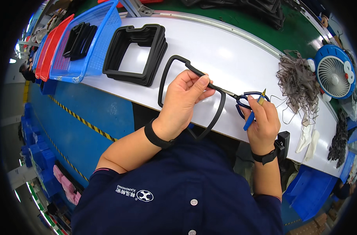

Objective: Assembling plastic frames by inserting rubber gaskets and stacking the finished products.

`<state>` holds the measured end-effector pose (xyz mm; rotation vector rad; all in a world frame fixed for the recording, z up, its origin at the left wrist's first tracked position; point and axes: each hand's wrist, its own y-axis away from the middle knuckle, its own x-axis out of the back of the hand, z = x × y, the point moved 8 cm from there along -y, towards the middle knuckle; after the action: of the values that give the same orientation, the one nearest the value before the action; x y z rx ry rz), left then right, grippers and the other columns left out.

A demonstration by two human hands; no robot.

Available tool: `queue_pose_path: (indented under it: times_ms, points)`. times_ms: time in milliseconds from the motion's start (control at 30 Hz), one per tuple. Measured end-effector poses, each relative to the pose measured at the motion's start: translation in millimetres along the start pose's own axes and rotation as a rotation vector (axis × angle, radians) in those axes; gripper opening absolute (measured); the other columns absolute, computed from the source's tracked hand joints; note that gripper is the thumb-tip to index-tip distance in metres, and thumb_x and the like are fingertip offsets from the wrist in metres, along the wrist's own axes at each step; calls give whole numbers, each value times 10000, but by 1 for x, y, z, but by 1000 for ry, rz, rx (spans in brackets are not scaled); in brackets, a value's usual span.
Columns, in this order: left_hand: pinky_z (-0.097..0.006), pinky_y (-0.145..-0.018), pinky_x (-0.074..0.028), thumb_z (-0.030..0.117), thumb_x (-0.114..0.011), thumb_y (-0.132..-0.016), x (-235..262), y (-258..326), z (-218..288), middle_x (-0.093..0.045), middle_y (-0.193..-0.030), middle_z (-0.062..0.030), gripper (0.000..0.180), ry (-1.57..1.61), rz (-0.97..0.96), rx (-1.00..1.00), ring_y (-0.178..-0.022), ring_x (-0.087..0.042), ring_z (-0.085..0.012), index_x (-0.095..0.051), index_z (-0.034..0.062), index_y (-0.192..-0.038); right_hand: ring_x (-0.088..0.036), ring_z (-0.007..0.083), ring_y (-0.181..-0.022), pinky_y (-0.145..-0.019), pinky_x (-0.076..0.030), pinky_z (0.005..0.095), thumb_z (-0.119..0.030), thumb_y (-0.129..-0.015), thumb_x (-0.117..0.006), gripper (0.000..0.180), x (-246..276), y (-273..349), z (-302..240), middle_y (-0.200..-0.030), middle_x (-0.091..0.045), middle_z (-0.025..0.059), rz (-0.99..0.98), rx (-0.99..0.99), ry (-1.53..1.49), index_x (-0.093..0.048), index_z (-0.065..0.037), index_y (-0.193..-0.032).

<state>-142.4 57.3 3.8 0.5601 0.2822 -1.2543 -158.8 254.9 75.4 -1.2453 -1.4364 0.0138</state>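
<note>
My left hand (pixel 184 94) pinches a thin black rubber frame gasket (pixel 163 80) along its far side, and the rest of the loop hangs over the table's near edge. In my right hand (pixel 265 124) are blue-handled scissors (pixel 241 102), their blades reaching to the gasket just right of my left fingertips. Whether the blades are parted is too small to tell. The same hand also holds a slim blue tool with a yellow, pointed end (pixel 249 120). Left of the gasket stands a stack of similar black frames (pixel 153 64) on the white table (pixel 233 64).
Blue and red baskets (pixel 85 70) stand at the far left, with black frames in the blue one. A tangled heap of dark scrap strips (pixel 297 84) lies on the right, beside a blue fan (pixel 335 70). White gloves (pixel 312 145) hang over the near right edge.
</note>
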Motion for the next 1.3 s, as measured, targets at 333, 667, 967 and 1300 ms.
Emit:
queue_pose_path:
  times_ms: [333, 667, 967, 1300]
  points:
    - [-292, -882, -566, 225, -647, -994, 0, 0, -2, -655, -983, -31, 179, -19, 16, 23, -932, -641, -107, -601, 72, -1073, -611, 241, -712, -597, -487, 342, -62, -662, -848, 400, 0, 0, -1, -843, -629, 71, -23, 51, 21, -714, -32, -1038]
    - [-277, -853, -581, 233, -645, -995, 0, 0, -5, -656, -961, -30, 165, 13, 1, 55, -903, -652, -104, -595, 81, -1034, -600, 236, -690, -577, -471, 343, -56, -660, -842, 395, -2, 1, -2, -832, -627, 71, -13, 65, 9, -719, -30, -1035]
    - [-295, -884, -582, 218, -634, -1001, -2, 3, -6, -654, -1021, -58, 204, -3, -13, 59, -966, -658, -129, -593, 51, -1111, -633, 272, -740, -610, -515, 344, -41, -656, -865, 402, -7, 2, 11, -853, -628, 120, -52, -153, -174, -709, -28, -1026]
    - [-299, -906, -575, 205, -636, -999, -2, 3, -6, -650, -1044, -67, 219, 9, -22, 44, -996, -651, -137, -589, 45, -1142, -624, 273, -732, -609, -507, 352, -53, -643, -866, 400, -7, 1, 8, -840, -623, 112, -89, -141, -121, -711, -32, -1012]
